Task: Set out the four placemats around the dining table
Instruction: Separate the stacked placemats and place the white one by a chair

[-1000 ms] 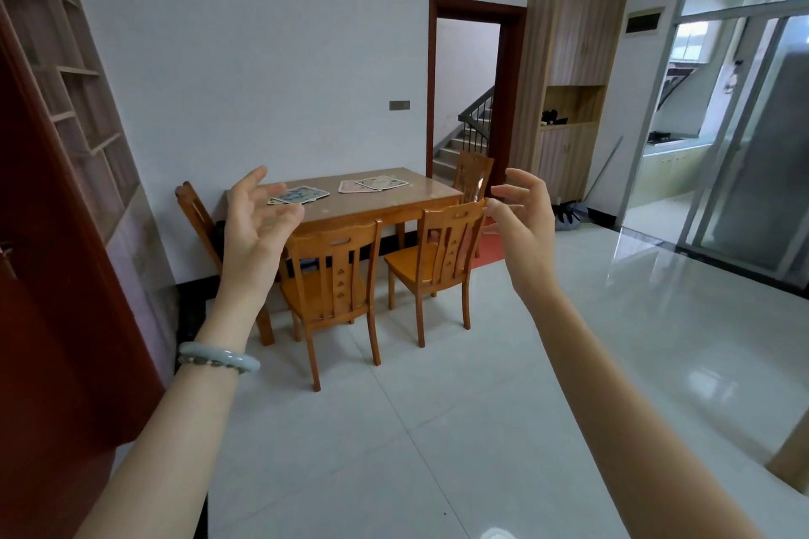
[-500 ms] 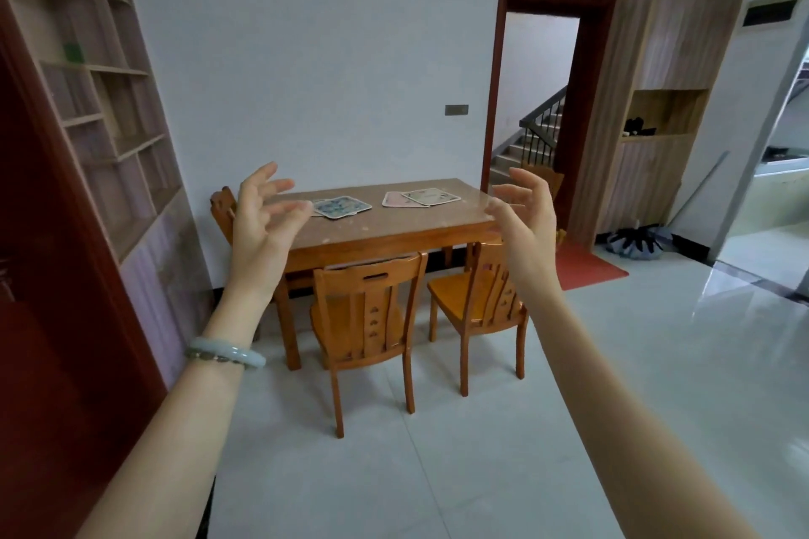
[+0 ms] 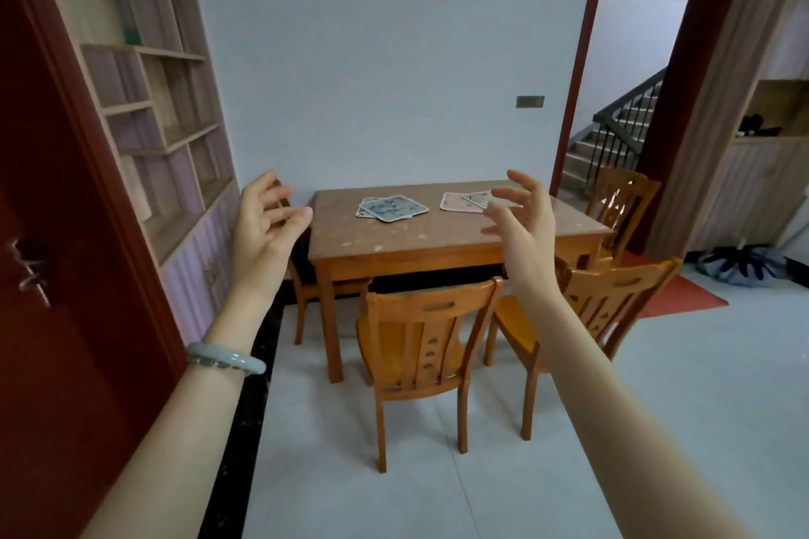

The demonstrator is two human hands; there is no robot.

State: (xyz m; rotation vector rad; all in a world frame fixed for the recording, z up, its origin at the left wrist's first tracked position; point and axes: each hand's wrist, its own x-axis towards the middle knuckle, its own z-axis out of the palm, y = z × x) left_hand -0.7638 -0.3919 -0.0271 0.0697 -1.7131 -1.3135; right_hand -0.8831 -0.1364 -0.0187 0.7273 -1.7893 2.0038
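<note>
Your left hand point(image 3: 262, 228) and right hand point(image 3: 521, 219) hang spread and empty; between them, beyond your fingertips, two placemat piles point(image 3: 392, 207) lie flat, long axes crosswise.

Dim, flat indoor light, brighter doorway point(image 3: 634, 70), wide-angle bending at edges.

A home dining room — wooden dining table point(image 3: 437, 239), matching chairs point(image 3: 420, 346), wall shelving point(image 3: 144, 70), stairway point(image 3: 613, 140) beyond.
</note>
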